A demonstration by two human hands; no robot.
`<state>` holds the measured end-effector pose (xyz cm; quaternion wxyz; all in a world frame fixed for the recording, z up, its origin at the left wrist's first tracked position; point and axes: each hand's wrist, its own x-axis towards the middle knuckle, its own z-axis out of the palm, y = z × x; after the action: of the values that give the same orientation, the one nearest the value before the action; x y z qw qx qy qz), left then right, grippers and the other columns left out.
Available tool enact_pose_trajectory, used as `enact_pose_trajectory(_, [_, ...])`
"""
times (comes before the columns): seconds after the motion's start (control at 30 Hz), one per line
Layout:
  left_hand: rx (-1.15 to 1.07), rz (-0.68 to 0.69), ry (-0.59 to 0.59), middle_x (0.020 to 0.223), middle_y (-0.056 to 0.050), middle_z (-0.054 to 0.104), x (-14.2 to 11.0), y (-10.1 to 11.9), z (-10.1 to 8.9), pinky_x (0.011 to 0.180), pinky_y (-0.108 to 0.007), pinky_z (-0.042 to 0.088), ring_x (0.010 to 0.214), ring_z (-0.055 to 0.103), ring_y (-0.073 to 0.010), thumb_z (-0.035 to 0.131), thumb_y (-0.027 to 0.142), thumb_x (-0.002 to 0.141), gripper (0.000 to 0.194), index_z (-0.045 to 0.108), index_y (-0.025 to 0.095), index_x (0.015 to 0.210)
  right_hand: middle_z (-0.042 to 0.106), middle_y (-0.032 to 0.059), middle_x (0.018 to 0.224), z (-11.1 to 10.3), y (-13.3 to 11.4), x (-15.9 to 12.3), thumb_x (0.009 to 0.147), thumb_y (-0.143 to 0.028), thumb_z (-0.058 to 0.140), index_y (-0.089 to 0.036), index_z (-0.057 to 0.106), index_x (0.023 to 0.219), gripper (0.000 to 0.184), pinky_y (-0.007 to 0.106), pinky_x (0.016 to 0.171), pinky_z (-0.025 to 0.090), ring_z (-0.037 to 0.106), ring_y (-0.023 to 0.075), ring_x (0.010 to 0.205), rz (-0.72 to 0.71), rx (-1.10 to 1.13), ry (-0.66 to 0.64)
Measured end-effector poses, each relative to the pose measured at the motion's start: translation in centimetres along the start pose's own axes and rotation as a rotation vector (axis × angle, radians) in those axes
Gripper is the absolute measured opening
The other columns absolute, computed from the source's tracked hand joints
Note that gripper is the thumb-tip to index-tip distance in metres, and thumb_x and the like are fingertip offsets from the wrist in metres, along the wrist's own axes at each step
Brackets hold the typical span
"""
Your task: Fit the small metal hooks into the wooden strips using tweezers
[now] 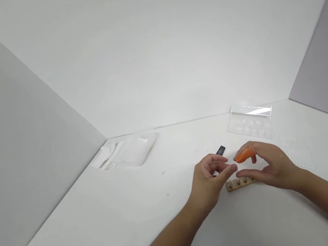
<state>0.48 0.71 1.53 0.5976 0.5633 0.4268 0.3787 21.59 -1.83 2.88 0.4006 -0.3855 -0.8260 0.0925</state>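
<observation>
Two bare hands meet low over the white table [110, 216]. The left hand [207, 183] has its fingers curled, thumb and forefinger almost together, but whether they pinch anything I cannot tell. The right hand [268, 166] is half open, with an orange rubber cot on the index finger [244, 154], and its thumb rests at the small tan wooden strip with three metal screws [239, 184]. This strip lies flat on the table, just under and between both hands.

I think the strip may slide or tip if the thumb presses on one end only, because nothing else holds it. A loose screw could also roll away on the smooth surface.

Just behind the hands lies a small dark flat piece [220, 150]. Further back on the right stands a clear plastic blister tray with round pockets [251, 125]; the pockets look empty, though glare makes this uncertain. Far to the left lies a white shallow moulded tray [131, 151], and its contents are too pale to make out.
</observation>
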Motion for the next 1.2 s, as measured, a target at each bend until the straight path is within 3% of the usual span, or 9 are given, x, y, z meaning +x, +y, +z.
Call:
enact_pose_trajectory(0.17, [-0.115,-0.04,-0.01,0.076,-0.005,0.075,-0.1,-0.4,0.1,0.069,-0.03,0.046,0.081,0.072,-0.0219,0.088,0.05,0.072,0.044,0.062,0.02,0.09,0.079,0.0013,0.099,0.1,-0.2,0.3,0.097,-0.035,0.073,-0.025,0.066,0.106,0.015,0.026,0.062,0.056,0.073,0.015,0.084,-0.078,0.006,-0.044])
enact_pose_trajectory(0.5, [-0.075,-0.037,-0.028,0.086,-0.007,0.079,-0.1,-0.3,0.2,0.069,-0.031,0.047,0.071,0.066,-0.0177,0.084,0.054,0.076,0.048,0.065,0.019,0.102,0.08,-0.0001,0.094,-0.2,-0.4,0.2,0.101,-0.028,0.068,-0.026,0.068,0.109,0.009,0.026,0.065,0.06,0.075,0.0138,0.08,-0.16,-0.094,0.008])
enact_pose_trajectory(0.57, [0.012,0.013,-0.008,0.088,-0.007,0.078,-0.1,-0.3,0.0,0.064,-0.03,0.045,0.066,0.062,-0.0155,0.081,0.053,0.08,0.044,0.068,0.02,0.106,0.08,0.0011,0.093,-0.3,-0.2,0.1,0.1,-0.031,0.069,-0.025,0.068,0.108,0.01,0.026,0.061,0.06,0.074,0.0146,0.077,-0.14,-0.115,0.048])
enact_pose_trajectory(0.67, [0.325,0.171,0.018,0.094,-0.005,0.075,-0.1,-0.5,-0.3,0.059,-0.029,0.045,0.066,0.057,-0.0148,0.075,0.045,0.086,0.026,0.075,0.024,0.1,0.079,0.0022,0.091,-0.5,0.4,0.0,0.099,-0.035,0.071,-0.025,0.067,0.103,0.011,0.026,0.055,0.057,0.074,0.0163,0.075,-0.117,-0.147,0.114])
enact_pose_trajectory(0.8, [0.596,0.434,-0.102,0.094,-0.005,0.073,-0.3,-1.2,-0.5,0.078,-0.035,0.053,0.097,0.06,-0.0245,0.074,0.031,0.087,0.015,0.076,0.026,0.101,0.078,0.0022,0.093,-0.8,1.0,-0.2,0.099,-0.033,0.069,-0.025,0.067,0.102,0.009,0.027,0.056,0.057,0.071,0.0157,0.073,-0.099,-0.194,0.123])
enact_pose_trajectory(0.9, [0.685,0.56,-0.203,0.09,-0.007,0.074,-0.3,-1.7,-0.5,0.083,-0.039,0.053,0.099,0.056,-0.027,0.07,0.023,0.089,0.017,0.076,0.024,0.105,0.078,0.002,0.093,-0.8,1.0,-0.2,0.1,-0.036,0.069,-0.025,0.066,0.101,0.012,0.027,0.054,0.054,0.065,0.0134,0.063,-0.083,-0.219,0.107])
enact_pose_trajectory(1.2, [0.707,0.544,-0.226,0.082,-0.006,0.074,-0.3,-1.7,-0.5,0.08,-0.038,0.052,0.096,0.055,-0.0262,0.067,0.018,0.089,0.014,0.077,0.023,0.097,0.078,0.0014,0.094,-0.7,0.9,-0.3,0.099,-0.037,0.07,-0.024,0.066,0.105,0.015,0.026,0.055,0.053,0.066,0.0133,0.066,-0.067,-0.235,0.096])
